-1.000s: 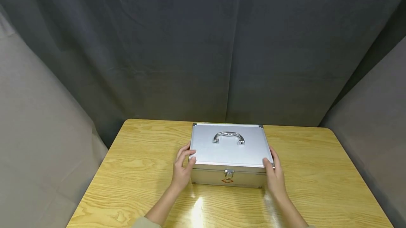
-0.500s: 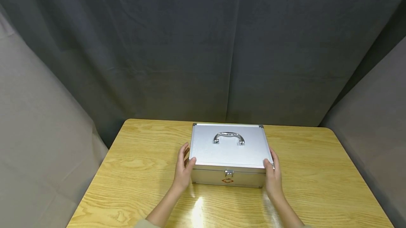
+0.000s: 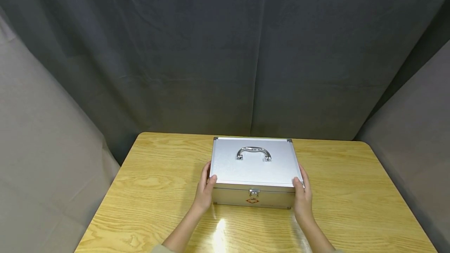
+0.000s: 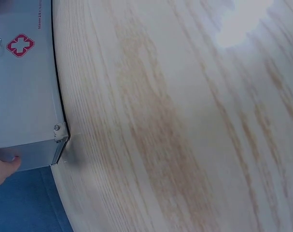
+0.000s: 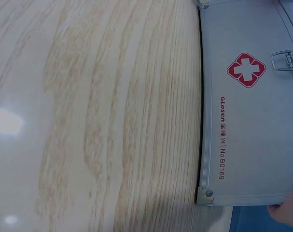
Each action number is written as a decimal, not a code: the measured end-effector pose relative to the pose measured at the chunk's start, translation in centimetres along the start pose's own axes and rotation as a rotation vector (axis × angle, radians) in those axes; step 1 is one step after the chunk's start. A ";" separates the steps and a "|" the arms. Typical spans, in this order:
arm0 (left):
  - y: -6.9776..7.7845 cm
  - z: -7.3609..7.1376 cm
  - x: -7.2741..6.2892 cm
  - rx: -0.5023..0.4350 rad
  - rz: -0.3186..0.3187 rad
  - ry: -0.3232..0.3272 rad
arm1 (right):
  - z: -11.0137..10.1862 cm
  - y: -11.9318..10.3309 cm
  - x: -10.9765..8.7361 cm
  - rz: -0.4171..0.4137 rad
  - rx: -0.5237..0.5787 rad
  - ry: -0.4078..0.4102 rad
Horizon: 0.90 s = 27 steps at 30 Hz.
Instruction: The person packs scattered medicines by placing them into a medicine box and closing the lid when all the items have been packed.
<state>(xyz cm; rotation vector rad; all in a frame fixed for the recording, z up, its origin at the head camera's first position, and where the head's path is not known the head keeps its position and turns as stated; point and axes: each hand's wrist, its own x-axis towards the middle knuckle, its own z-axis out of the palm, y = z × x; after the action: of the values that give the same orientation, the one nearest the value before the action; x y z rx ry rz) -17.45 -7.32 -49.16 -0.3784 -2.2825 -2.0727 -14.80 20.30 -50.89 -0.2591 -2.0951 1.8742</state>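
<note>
A silver first-aid box (image 3: 253, 171) stands on the table, its lid down and its metal handle (image 3: 254, 149) on top. The front latch (image 3: 254, 193) sits above a red cross emblem (image 5: 246, 70). My left hand (image 3: 203, 195) holds the box at its left side, thumb at the lid's front corner and fingers along the side wall. On the opposite side my right hand (image 3: 303, 199) grips it likewise, thumb over the front right corner. Each wrist view shows the box front and only a bit of the hand at the box's side.
The wooden table (image 3: 147, 190) reaches out on both sides of the box, with its back edge close behind it. A dark curtain (image 3: 197, 57) hangs at the back, and pale grey cloth (image 3: 42, 159) stands at the left and right.
The left fingers have come off the lid's left edge, spread briefly, and closed in against the box's side. The right hand has barely shifted; the box stays in place.
</note>
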 end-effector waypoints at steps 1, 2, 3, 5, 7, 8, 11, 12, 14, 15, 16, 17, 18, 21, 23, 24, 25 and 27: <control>0.0 0.0 0.0 0.001 0.001 0.000 | 0.0 0.0 0.0 0.003 -0.001 -0.002; -0.1 0.0 0.0 0.001 0.002 0.000 | 0.0 0.1 0.0 0.007 -0.002 -0.004; -0.1 0.0 0.0 0.005 0.002 0.001 | 0.0 0.2 0.1 0.008 -0.005 -0.003; -0.1 -0.1 0.0 0.007 0.002 0.003 | 0.1 0.3 0.1 0.011 -0.010 0.000; -0.1 -0.1 0.0 0.014 0.010 0.009 | 0.1 0.3 0.1 0.011 -0.012 0.000; -0.1 -0.1 0.0 0.015 0.014 0.014 | 0.1 0.3 0.1 0.010 -0.015 -0.002; 0.2 -0.3 0.0 0.035 0.025 0.033 | 0.1 0.2 0.1 0.001 -0.049 -0.006; 0.3 -0.3 0.0 0.044 0.029 0.039 | 0.0 0.1 0.1 -0.001 -0.069 -0.012; 0.5 -0.4 0.0 0.057 0.034 0.049 | -0.2 -0.1 0.1 -0.003 -0.118 -0.030; 0.6 -0.4 0.0 0.064 0.033 0.056 | -0.4 -0.2 0.1 -0.004 -0.144 -0.040; 0.7 -0.5 0.0 0.069 0.036 0.061 | -0.6 -0.4 0.1 -0.008 -0.169 -0.056; 0.8 -0.5 0.1 0.078 0.039 0.068 | -0.8 -0.5 0.1 -0.011 -0.191 -0.074; 0.9 -0.6 0.1 0.083 0.041 0.075 | -1.0 -0.7 0.2 -0.014 -0.209 -0.094; 1.4 -0.8 0.3 0.107 0.057 0.090 | -1.7 -1.3 0.3 -0.025 -0.263 -0.156; 1.9 -0.9 0.5 0.124 0.079 0.090 | -2.1 -1.8 0.4 -0.021 -0.295 -0.206; 2.1 -1.0 0.6 0.129 0.089 0.088 | -2.3 -2.0 0.5 -0.019 -0.319 -0.226; 2.2 -1.1 0.7 0.138 0.101 0.083 | -2.6 -2.3 0.6 -0.025 -0.342 -0.246; 2.5 -1.4 1.1 0.146 0.124 0.066 | -3.1 -2.7 0.8 -0.047 -0.378 -0.285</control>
<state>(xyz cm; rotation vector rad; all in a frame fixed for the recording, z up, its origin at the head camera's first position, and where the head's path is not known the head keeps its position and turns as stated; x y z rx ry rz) -18.17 -8.30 -46.35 -0.4261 -2.2907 -1.8213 -14.24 23.08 -47.81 -0.0247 -2.6191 1.5508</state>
